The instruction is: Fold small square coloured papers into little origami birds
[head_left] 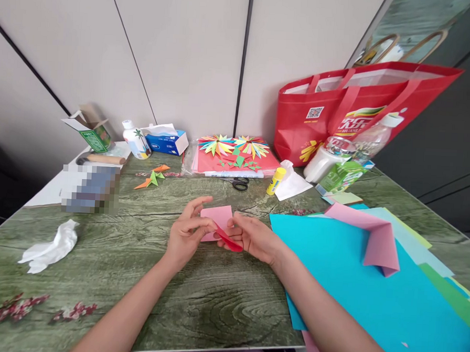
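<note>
Watching remotely, I see the left hand (185, 231) pinching folded red paper (232, 243) at frame centre; the right hand (257, 239) touches it, grip unclear. It looks light, easily creased, best held by its edges.

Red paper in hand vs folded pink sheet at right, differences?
Color: the red paper is vivid, the pink sheet pale.
Size: the red paper looks smaller than the pink sheet.
Place: the left hand pinches the red paper; the pink sheet lies on blue paper.
Both are paper.

Pixelated item (90, 189), pink paper (217, 215) partly behind fingers (204, 225)
</note>
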